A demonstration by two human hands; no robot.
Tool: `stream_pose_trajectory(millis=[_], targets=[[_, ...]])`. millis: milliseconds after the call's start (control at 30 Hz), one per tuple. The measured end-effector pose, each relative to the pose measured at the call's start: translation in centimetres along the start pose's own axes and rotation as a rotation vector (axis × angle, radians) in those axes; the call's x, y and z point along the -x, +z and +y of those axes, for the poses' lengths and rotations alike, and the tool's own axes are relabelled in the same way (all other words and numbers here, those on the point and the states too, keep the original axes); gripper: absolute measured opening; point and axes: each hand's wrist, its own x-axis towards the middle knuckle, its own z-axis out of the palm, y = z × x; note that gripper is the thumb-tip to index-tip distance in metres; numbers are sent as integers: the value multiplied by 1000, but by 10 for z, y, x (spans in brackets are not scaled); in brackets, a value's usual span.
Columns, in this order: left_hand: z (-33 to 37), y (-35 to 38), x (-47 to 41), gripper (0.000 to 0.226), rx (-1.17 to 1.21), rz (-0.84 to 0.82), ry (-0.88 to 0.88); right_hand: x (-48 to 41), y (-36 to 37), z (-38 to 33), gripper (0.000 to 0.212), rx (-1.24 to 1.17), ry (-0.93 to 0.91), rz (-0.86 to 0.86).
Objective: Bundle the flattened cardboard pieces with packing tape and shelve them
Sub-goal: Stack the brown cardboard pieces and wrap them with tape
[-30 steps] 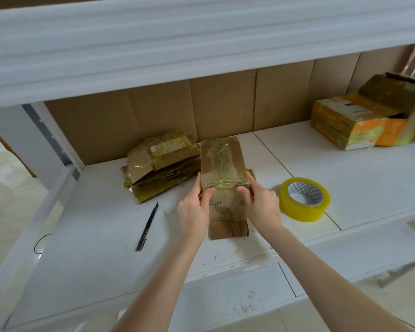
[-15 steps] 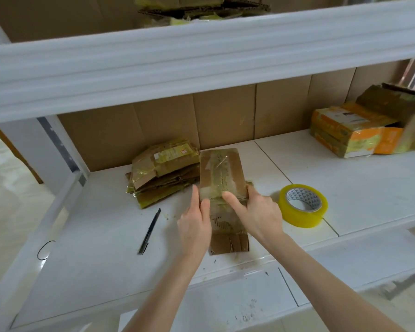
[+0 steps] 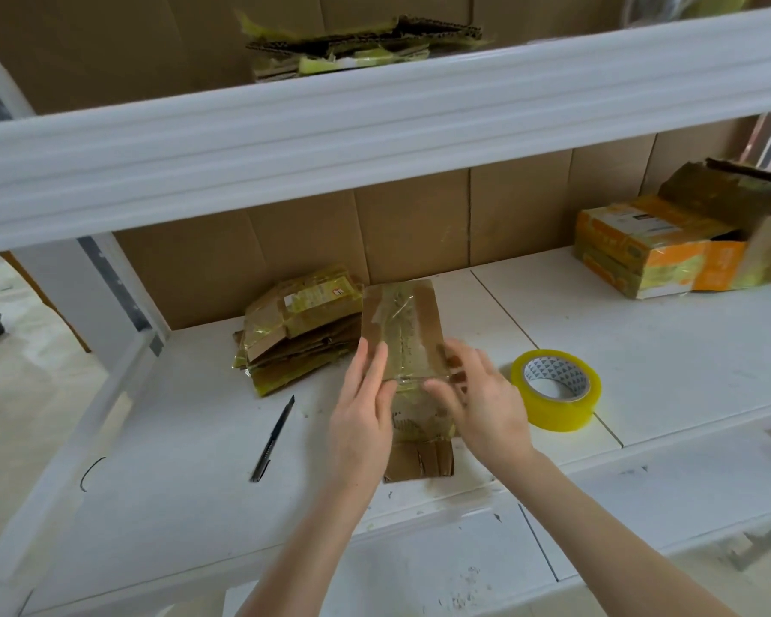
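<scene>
White is recorded for the shelf [image 3: 642, 349], with small dark scuffs noted near its front edge. The back panel [image 3: 419, 224] is seen as plain brown. The cardboard piece [image 3: 401, 331] is logged as brown, banded with glossy clear tape tinted pale yellow-green; dark print is observed on its near half. The cardboard stack [image 3: 299, 336] is noted as brown, wrapped in yellow-green tape, with a white label. The tape roll [image 3: 553, 409] is recorded as translucent yellow; its core is white, patterned with dark triangles. The knife [image 3: 272, 438] is noted as black. The boxes [image 3: 642, 251] are logged as orange, yellow and white. The upper bundle [image 3: 357, 42] is seen as brown with yellow tape.
</scene>
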Motion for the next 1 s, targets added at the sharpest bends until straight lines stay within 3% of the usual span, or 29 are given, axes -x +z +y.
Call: stream_pose_trajectory(millis=[67, 233, 367, 467, 567, 667, 867, 1000], targets=[[-1, 4, -1, 42, -33, 1, -25, -1, 2, -2, 58, 66, -21, -10], [-11, -3, -5, 49, 98, -2, -28, -3, -2, 7, 38, -95, -70, 52], [-12, 3, 0, 52, 129, 17, -160, 1, 0, 10, 37, -89, -110, 70], [-12, 8, -4, 66, 126, -28, -263, -4, 1, 14, 47, -124, 3, 45], [-21, 7, -5, 56, 128, -21, -277, -8, 2, 18, 43, -336, 165, 6], [-29, 6, 3, 42, 135, -9, -309, -7, 5, 20, 38, -426, 192, 7], [-35, 10, 3, 38, 140, -17, -371, -5, 12, 24, 33, -608, 311, -10], [-31, 9, 5, 39, 326, -57, -443, -3, 15, 27, 32, -742, 419, -36]])
